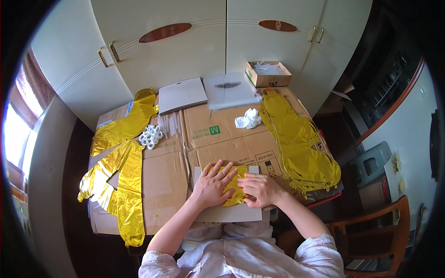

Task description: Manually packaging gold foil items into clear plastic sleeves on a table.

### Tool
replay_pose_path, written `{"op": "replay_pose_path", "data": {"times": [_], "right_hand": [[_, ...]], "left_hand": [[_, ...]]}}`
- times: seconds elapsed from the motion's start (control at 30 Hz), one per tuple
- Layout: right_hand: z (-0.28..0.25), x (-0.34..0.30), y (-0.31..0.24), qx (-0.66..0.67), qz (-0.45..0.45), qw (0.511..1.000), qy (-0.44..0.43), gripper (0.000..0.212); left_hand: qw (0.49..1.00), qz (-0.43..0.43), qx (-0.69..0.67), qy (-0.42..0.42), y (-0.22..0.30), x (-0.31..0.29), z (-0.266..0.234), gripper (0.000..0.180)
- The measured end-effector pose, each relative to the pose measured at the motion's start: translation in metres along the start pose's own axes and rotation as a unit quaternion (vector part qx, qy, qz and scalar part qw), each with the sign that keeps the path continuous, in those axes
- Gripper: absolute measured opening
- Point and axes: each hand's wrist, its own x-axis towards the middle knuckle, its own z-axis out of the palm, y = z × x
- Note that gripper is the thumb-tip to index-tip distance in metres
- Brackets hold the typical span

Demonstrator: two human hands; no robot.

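Observation:
A folded gold foil balloon [235, 196] lies on a white card [234, 214] at the near edge of the table. My left hand [209, 187] rests flat on the foil with its fingers stretched out toward the far side. Beside it, my right hand [260, 190] has its fingers curled together at the foil's right edge. Its fingertips partly hide the foil they press. To the left lie flattened gold foil balloons [130, 162], and a stack of them [296, 143] lies to the right.
Cardboard [162, 176] covers the table. Small white rolls [151, 136] and clear straws [169, 124] lie left of centre. Farther back are a stack of white cards [182, 96], a clear plastic bag [232, 92] and an open box [273, 79]. Crumpled white plastic [249, 119] sits nearer. A wooden chair [394, 231] stands at right.

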Motion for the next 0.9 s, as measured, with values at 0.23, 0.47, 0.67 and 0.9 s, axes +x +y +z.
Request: {"op": "replay_pose_path", "data": {"times": [0.23,0.47,0.67,0.9], "right_hand": [[0.002,-0.01,0.008,-0.058,0.175,0.981,0.064,0.023],[0.019,-0.007,0.013,-0.138,0.15,0.978,0.049,0.03],[0.02,-0.007,0.017,-0.104,0.209,0.971,0.058,0.029],[0.024,-0.007,0.022,-0.083,0.253,0.962,0.053,0.027]], "left_hand": [[1.0,-0.001,0.027,0.002,0.003,0.001,-0.001,0.065],[0.999,-0.001,0.035,0.005,0.003,0.002,0.004,0.067],[1.0,-0.003,0.02,-0.004,0.005,-0.001,0.004,0.064],[0.997,0.056,-0.037,-0.032,0.003,-0.003,-0.002,0.049]]}}
